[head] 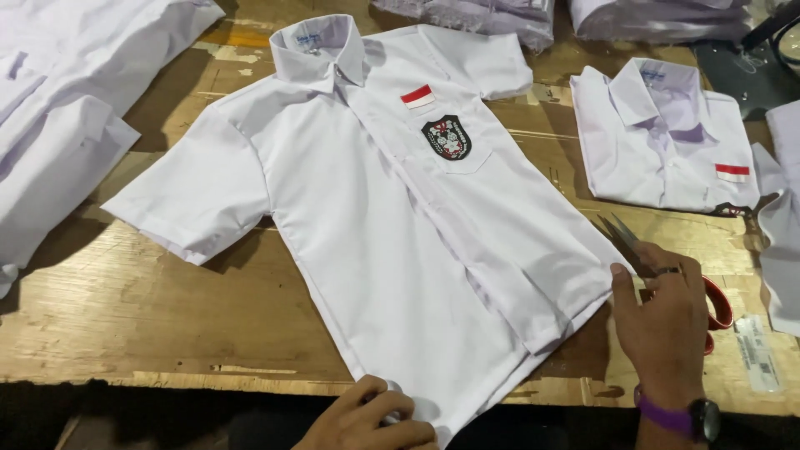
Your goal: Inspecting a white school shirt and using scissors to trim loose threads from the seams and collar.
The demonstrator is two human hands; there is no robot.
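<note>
Looking down, we see a white short-sleeved shirt (375, 242) lying face up and spread flat on the wooden tabletop (125, 317), collar away from us, hem at the near edge. A red-and-white flag patch (417, 97) and a dark shield badge (447, 137) sit on its chest pocket. Our left hand (367, 421) rests on the hem at the near edge, fingers curled loosely over the cloth; we cannot tell whether it pinches the fabric. Our right hand (662, 321) lies at the shirt's side edge, thumb tip touching the cloth, and its grip is closed around red-handled scissors (646, 258), whose blades point away from us, slightly parted, just beside the shirt's edge. A ring sits on one finger and a purple-strapped watch (692, 417) on that wrist. A folded white shirt (658, 142) lies to the right, well apart. More white shirts (58, 108) are heaped at far left, and wrapped stacks (475, 17) sit along the far edge.
</note>
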